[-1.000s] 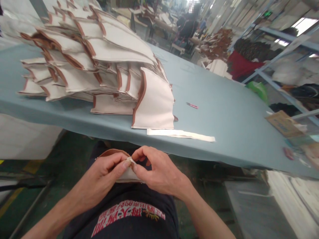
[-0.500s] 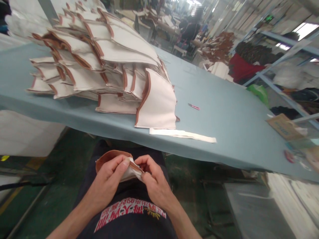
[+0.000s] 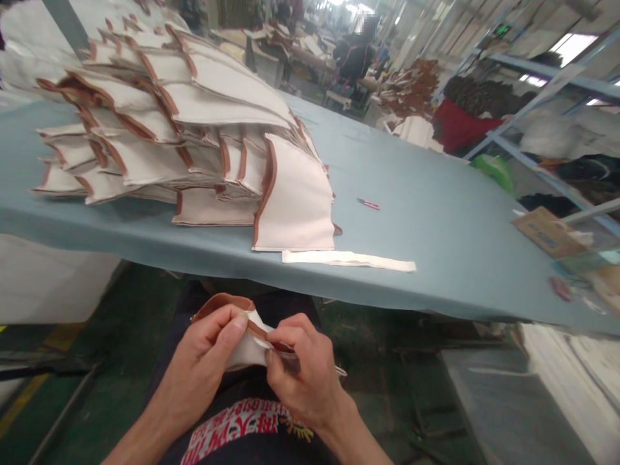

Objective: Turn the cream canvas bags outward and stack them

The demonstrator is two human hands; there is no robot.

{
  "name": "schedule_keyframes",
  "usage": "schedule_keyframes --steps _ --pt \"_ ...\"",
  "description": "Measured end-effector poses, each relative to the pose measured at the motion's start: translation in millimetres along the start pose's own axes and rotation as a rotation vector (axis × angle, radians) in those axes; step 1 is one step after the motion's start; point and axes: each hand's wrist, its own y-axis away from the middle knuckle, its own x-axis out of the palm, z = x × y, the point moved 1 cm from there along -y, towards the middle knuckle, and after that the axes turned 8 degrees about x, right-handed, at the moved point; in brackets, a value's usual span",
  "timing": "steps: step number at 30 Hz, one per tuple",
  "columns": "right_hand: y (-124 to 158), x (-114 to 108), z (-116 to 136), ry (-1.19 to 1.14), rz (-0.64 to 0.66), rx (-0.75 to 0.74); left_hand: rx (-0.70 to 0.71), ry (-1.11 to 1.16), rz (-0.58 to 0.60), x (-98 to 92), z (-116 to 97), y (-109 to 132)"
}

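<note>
Over my lap, a white fabric piece with brown trim is held between both hands. My left hand pinches its edge between thumb and forefinger. My right hand grips the brown-trimmed edge close by, with thumb and fingers closed on it. Part of the piece is hidden behind my hands. On the table ahead, a similar white piece leans at the front of a large pile of brown-edged white pieces. A cream fabric strip lies along the near table edge.
The blue-green covered table stretches across in front of me. On it are small thread snips and, at the far right, a cardboard box. Shelving with fabric stands beyond. A person sits in the background.
My right hand has shifted along the edge and turned, its fingers now folded further over the brown trim. More of the white piece shows beyond it. The view has moved slightly.
</note>
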Motion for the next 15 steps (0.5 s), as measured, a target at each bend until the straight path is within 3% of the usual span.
schedule_keyframes --steps 4,7,10,13,15 --pt "-12 -5 -1 0.078 0.0 -0.225 -0.19 0.171 -0.029 8.0 -16 0" --pt "-21 -6 -4 0.097 -0.024 -0.282 -0.302 0.305 -0.047 14.2 -24 -2" --pt "-25 0 -11 0.113 -0.06 -0.32 -0.32 0.368 -0.088 16.9 -20 -4" --pt "-20 12 -20 0.03 -0.084 -0.273 -0.314 0.354 -0.121 13.8 -4 -5" --pt "-11 19 -27 -0.127 -0.061 -0.089 -0.318 0.319 -0.097 9.2 10 -7"
